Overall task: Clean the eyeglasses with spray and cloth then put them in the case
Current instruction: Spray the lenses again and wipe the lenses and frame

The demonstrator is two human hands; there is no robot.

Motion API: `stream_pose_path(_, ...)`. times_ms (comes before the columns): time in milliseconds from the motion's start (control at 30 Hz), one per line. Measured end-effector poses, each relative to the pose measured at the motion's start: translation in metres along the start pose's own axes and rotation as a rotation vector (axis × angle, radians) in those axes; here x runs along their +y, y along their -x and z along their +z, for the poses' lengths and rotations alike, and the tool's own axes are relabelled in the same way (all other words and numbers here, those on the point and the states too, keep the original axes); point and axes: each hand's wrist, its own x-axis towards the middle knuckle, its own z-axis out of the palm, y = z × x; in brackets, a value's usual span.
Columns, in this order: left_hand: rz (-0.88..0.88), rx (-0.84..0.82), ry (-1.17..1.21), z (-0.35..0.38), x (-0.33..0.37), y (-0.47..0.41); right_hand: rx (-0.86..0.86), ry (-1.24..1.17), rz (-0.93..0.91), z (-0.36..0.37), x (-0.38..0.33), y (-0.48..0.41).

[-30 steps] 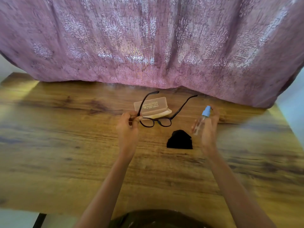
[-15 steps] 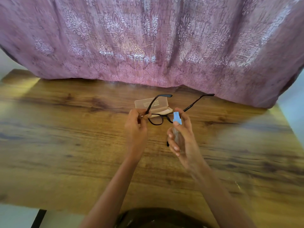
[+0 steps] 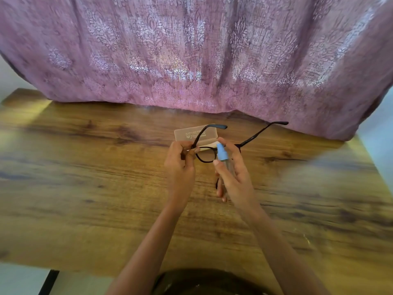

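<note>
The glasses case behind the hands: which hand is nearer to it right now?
Left. The left hand pinches the eyeglasses just below the glasses case; the right hand, holding the spray bottle, sits lower and farther right.

This looks like a room in a home. A long pink-purple woven curtain with a pale flower pattern (image 3: 191, 50) hangs behind a brown wood-grain table (image 3: 85, 188), and daylight comes through the thin fabric, as from a window.

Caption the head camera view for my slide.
Left hand holds black-framed eyeglasses; right hand aims blue-capped clear spray bottle at them.
</note>
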Motion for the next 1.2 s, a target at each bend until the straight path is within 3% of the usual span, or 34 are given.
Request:
stream_pose_path(167,0.029,-0.001,0.018,0.0,0.0,0.001,0.109,0.675,-0.266,0.002,-0.003,-0.005)
stream_pose_path(267,0.052,-0.002,0.051,0.0,0.001,0.001,0.098,0.835,-0.253,0.006,-0.007,-0.004)
stream_pose_path(667,0.035,0.007,0.14,0.001,0.008,0.0,0.075,0.821,-0.302,0.007,-0.01,-0.006)
stream_pose_path(900,0.038,-0.005,0.147,0.001,0.009,0.0,0.161,0.738,-0.33,0.009,-0.011,-0.006)
stream_pose_path(1200,0.059,0.008,0.136,0.001,0.008,-0.001,0.168,0.812,-0.315,0.009,-0.011,-0.008)
